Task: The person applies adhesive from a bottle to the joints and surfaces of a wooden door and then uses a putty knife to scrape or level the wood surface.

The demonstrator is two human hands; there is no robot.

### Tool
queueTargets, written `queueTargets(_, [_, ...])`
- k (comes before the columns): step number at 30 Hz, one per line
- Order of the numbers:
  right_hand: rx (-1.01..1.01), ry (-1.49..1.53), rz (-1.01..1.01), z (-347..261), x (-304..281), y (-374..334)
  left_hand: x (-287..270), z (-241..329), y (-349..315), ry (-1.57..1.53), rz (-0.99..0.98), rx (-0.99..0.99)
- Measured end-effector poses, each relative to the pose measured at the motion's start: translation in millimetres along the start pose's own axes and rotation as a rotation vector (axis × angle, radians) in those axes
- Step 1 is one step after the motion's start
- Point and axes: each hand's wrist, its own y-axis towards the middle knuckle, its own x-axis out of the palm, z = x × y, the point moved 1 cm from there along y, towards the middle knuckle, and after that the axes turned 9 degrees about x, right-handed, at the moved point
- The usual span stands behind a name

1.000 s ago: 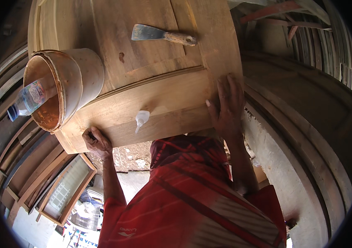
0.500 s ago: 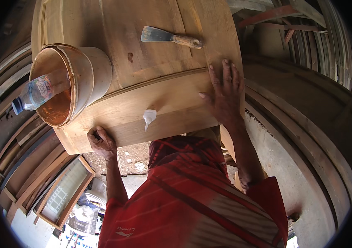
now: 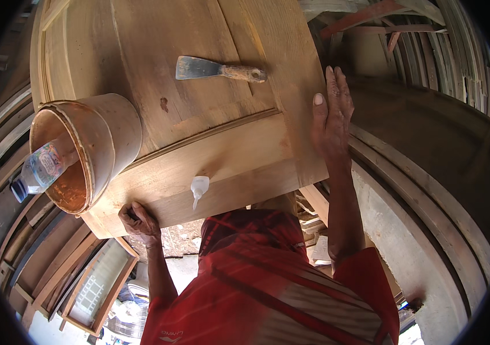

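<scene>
A brown wooden door panel [image 3: 210, 123] lies flat in front of me. My left hand [image 3: 140, 223] rests at its near left edge, fingers curled in; whatever they might hold is hidden. My right hand [image 3: 334, 118] lies along the panel's right edge, fingers stretched out and thumb apart, holding nothing. Between the hands, near the front edge, sits a small white bottle with a thin nozzle [image 3: 199, 187]. Farther back lies a putty knife [image 3: 222, 71] with a worn wooden handle. A stained plastic bucket [image 3: 119, 123] is tipped on its side at the left, a clear plastic bottle [image 3: 46, 167] sticking out of its mouth.
Stacked boards [image 3: 9, 167] line the left side, with a framed glass panel [image 3: 98, 287] below them. On the right run long planks [image 3: 429, 213] beside a pale concrete surface [image 3: 397, 230]. Upright timber strips [image 3: 458, 63] stand at the far right.
My right hand has moved from lying spread on the panel to its right edge, the fingers closer together. The left hand stays at the near edge. The view has shifted slightly.
</scene>
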Motion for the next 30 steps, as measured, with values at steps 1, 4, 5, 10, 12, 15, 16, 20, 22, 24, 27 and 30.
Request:
queueTargets(1, [0.021, -0.005, -0.005, 1.8, -1.3, -4.4, -1.0, -0.4, 0.7, 0.008, 0.003, 0.011])
queueTargets(4, [0.007, 0.119, 0.03, 5.4, -0.2, -14.7, -4.6, 3.2, 3.3, 0.039, -0.041, -0.02])
queueTargets(5, [0.049, 0.134, 0.037, 3.9, -2.5, -27.3, -7.0, 1.9, 0.3, 0.033, -0.038, -0.041])
queueTargets(10, [0.046, 0.214, 0.109, 11.6, -10.2, -54.2, -6.0, 5.1, 4.3, 0.023, -0.093, -0.041])
queueTargets(12, [0.126, 0.219, 0.142, 14.5, -15.0, -61.5, -6.2, 1.8, 3.6, 0.033, -0.104, -0.03])
queueTargets(15, [0.192, 0.248, 0.149, 17.0, -13.0, -72.4, -8.5, 5.0, 4.1, 0.015, -0.105, 0.017])
queueTargets(16, [0.235, 0.264, 0.133, 15.7, -13.3, -77.2, -9.2, 3.4, 3.9, 0.018, -0.123, 0.022])
queueTargets(20, [0.178, 0.265, 0.186, 19.4, -10.5, -90.9, -11.2, 3.4, 3.3, -0.009, -0.119, 0.056])
queueTargets(22, [0.091, 0.131, 0.328, 22.1, -8.5, -102.5, -8.9, 1.4, 7.1, -0.001, -0.105, 0.083])
queueTargets(24, [0.089, 0.113, 0.336, 15.0, -9.4, -116.0, -8.5, -1.3, 7.2, -0.014, -0.148, 0.037])
queueTargets(27, [-0.039, 0.21, 0.213, -17.6, -2.7, -141.9, -14.4, -3.3, 7.7, -0.034, -0.127, 0.091])
queueTargets(30, [-0.179, 0.243, -0.031, -61.8, 24.4, -158.2, -14.2, -4.7, 7.8, -0.022, -0.12, 0.106])
